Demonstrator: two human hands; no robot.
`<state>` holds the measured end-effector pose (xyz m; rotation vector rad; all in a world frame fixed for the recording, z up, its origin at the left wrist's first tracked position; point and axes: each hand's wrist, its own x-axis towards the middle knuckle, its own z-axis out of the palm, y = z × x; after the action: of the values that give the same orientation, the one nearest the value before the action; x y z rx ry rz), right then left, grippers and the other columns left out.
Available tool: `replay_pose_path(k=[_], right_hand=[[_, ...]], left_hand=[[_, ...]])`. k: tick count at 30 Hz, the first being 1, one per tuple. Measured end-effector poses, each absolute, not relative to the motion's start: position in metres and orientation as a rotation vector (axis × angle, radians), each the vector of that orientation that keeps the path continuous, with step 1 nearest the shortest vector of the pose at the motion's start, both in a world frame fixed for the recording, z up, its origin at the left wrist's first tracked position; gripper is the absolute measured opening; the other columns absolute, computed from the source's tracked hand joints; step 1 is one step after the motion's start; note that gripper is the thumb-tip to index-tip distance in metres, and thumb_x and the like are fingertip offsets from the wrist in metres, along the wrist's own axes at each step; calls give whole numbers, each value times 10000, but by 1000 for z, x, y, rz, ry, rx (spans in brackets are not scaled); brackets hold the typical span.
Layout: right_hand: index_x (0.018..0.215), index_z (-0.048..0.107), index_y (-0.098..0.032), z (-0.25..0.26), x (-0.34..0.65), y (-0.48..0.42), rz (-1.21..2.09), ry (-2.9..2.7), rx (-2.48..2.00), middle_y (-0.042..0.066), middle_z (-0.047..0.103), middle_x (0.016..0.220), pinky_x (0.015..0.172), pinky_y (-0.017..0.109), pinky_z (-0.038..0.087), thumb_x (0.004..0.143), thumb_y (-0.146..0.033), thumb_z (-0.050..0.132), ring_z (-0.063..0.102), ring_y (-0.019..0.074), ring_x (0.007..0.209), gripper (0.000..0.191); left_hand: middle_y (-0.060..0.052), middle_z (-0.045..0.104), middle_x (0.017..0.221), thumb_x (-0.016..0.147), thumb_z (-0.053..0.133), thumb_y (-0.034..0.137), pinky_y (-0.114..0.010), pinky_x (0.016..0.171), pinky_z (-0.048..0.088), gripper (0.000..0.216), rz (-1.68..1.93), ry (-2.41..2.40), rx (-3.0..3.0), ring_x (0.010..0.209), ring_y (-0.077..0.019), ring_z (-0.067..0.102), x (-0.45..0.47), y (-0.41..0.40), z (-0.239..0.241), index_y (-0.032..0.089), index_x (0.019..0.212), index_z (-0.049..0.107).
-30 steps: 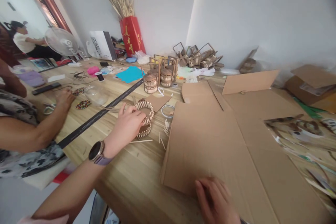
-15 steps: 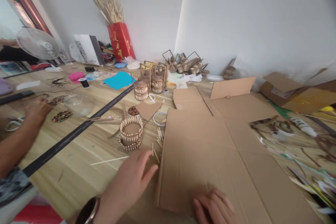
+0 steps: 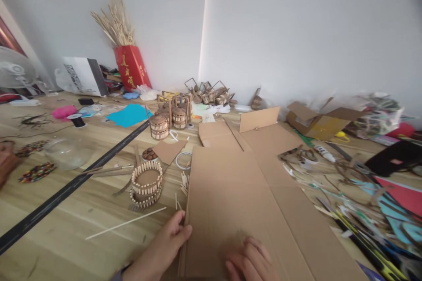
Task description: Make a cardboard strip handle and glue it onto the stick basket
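A large flat piece of brown cardboard (image 3: 227,197) lies in front of me, folded into layers along its left side. My left hand (image 3: 168,239) is at its left edge, thumb and fingers closed on the border. Low over the cardboard's near part is my right hand (image 3: 252,259), its fingers curled together; anything inside them is hidden. Left of the cardboard stand two stacked rings of small wooden sticks (image 3: 147,180). A thin pale stick (image 3: 127,223) lies on the table near my left hand, and short sticks (image 3: 184,182) lie beside the cardboard edge.
Lidded miniature baskets (image 3: 160,125) stand behind the rings, near a roll of tape (image 3: 183,160) and a bowl of brown pieces (image 3: 150,154). A yellow-black cutter (image 3: 372,246) and scraps lie right. An open carton (image 3: 321,118) is behind. Another person's hand (image 3: 7,158) shows far left.
My view has swung right. My left hand has come from open beside the cardboard to closed at its left edge. My right hand stays curled over the cardboard.
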<state>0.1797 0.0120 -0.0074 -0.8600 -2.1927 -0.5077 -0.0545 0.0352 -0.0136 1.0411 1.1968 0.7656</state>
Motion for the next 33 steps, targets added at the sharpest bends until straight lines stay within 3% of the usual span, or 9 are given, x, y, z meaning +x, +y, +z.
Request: replay_pose_path(k=[2,6,9,13,16,20,23,28,33], right_hand=[[856,672,-207,-1,183,12,-531,-2207,-903,15,708,687,739,305,535,838,-196,604,664,159,631,71],[1222,636,-146,12,196,9,-700,-2375,-972,145,712,1160,898,453,467,821,-556,582,658,315,1027,576],[1449,454,-212,25,219,2,-806,-2459,-1169,100,592,1380,995,484,394,861,-267,522,576,305,1197,594],[1556,220,-150,59,257,-4,-770,-2460,-1224,94,627,1333,945,410,478,869,-133,402,610,257,1166,711],[1561,211,-201,95,276,-1,-765,-2307,-1327,76,663,1275,789,382,563,890,-146,364,665,253,1079,691],[1546,240,-315,130,283,8,-835,-2247,-1440,41,685,1238,572,364,572,895,-213,396,709,267,959,678],[1545,227,-331,140,277,12,-868,-2221,-1472,41,679,1244,685,391,584,874,-166,394,686,286,1021,711],[1534,266,-259,132,264,20,-918,-2197,-1425,66,653,1277,823,377,556,830,-77,410,646,262,1096,741],[1507,299,-185,104,245,29,-987,-2241,-1402,101,663,1268,905,416,501,836,-29,396,610,273,1133,696]], left_hand=[[-94,699,1111,726,655,616,-407,982,469,671,792,1233,983,1124,-280,620,-55,34,-13,203,1237,520],[-115,664,1185,736,655,598,-386,975,463,707,870,1320,905,1149,-281,599,-49,33,16,160,1271,504],[-79,697,1040,765,654,550,-362,872,498,638,941,1291,949,1023,-266,642,-41,38,51,158,1252,528],[-70,707,908,869,526,572,-303,679,528,502,972,959,1106,833,-226,679,-29,50,81,159,1142,609],[-85,709,999,1006,273,489,-326,803,539,494,1075,939,1518,935,-210,677,-19,65,74,160,1145,614],[-102,686,1152,1008,374,288,-357,994,471,322,672,1223,2442,1108,-206,613,3,92,36,139,1088,648],[-117,594,1349,930,553,251,-449,1134,335,213,525,1217,2583,1305,-274,485,16,107,6,144,1061,684],[-136,411,1521,1001,408,348,-611,1153,207,460,372,1417,2627,1438,-355,296,2,111,-22,133,1402,479],[-229,419,1489,966,436,514,-566,1154,233,651,261,1589,2620,1427,-367,316,-27,99,-21,35,1406,457]])
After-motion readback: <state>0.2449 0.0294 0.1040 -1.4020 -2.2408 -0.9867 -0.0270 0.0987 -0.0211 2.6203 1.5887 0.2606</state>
